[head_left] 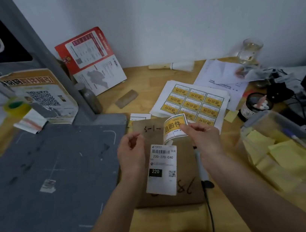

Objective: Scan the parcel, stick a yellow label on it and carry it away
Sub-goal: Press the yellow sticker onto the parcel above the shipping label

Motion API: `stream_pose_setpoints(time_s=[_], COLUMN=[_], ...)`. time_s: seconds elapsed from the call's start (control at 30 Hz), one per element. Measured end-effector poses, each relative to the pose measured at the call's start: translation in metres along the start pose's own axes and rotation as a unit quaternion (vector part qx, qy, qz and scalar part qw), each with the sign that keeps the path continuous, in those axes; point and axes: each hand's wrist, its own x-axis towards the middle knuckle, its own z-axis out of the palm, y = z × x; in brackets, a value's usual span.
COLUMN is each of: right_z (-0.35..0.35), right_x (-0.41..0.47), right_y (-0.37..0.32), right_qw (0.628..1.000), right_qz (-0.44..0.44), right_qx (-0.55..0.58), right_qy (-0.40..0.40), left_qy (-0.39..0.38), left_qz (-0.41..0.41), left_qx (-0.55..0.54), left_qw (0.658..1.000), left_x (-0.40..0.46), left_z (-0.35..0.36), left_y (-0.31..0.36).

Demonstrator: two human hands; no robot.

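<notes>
Centrally, flat brown paper parcel [167, 165] lying on wooden desk [143, 81], white barcode shipping label [162, 170] on its face, handwritten marks along top and bottom edges. Right hand [203, 138] pinched on curled yellow-and-white sticker label [174, 127], lifted over parcel's 12 o'clock edge. Left hand [132, 154] loosely curled at parcel's 9 o'clock side, fingertips near sticker; actual grip not discernible. White sheet of yellow labels [193, 102] at 1 o'clock, just beyond. Grey scanning mat [53, 169] at 9 o'clock. Clear plastic box of yellow notes [283, 154] at 3 o'clock.
</notes>
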Motion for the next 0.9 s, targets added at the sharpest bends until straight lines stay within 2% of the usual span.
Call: stream_pose_setpoints(time_s=[0.37,0.5,0.9], right_z=[0.059,0.058,0.058], right_x=[0.026,0.029,0.032], right_y=[0.019,0.019,0.020], right_qw=[0.994,0.993,0.982], right_qz=[0.005,-0.016,-0.030], right_qx=[-0.065,-0.081,-0.173], right_qy=[0.088,0.085,0.066], left_qy=[-0.079,-0.075,-0.087], left_qz=[0.065,0.089,0.127], left_qx=[0.091,0.152,0.146], left_qw=[0.991,0.982,0.977], left_x=[0.041,0.050,0.053], left_z=[0.010,0.010,0.005], left_y=[-0.005,-0.011,-0.021])
